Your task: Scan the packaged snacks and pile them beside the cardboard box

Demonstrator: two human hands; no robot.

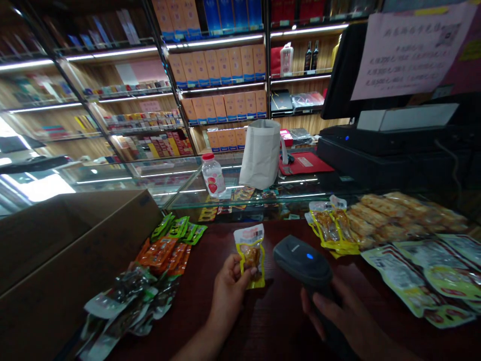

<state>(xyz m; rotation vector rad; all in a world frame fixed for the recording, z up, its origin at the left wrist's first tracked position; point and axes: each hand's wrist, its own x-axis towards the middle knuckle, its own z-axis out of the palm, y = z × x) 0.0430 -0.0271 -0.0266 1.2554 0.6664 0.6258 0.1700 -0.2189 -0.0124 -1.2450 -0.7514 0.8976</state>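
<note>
Over dark-red counter (203, 281), left hand (230, 285) pinching clear yellow-edged packet (251, 249), right hand (347, 312) gripping dark scanner (300, 259)

**Scanner (300, 258) near a yellow-edged packet (252, 255)**

My left grip (230, 286) holds the packet by its lower part, over the dark red tabletop (272, 326). My right grip (345, 313) wraps the scanner's handle, its head near the packet. Green packets (178, 228), orange packets (163, 254) and dark packets (141, 293) lie left, near a cardboard box (112, 240); more yellow-edged packets (331, 226) lie right. Beyond, a red-capped bottle (213, 178) stands near a white bag (260, 156).
</note>
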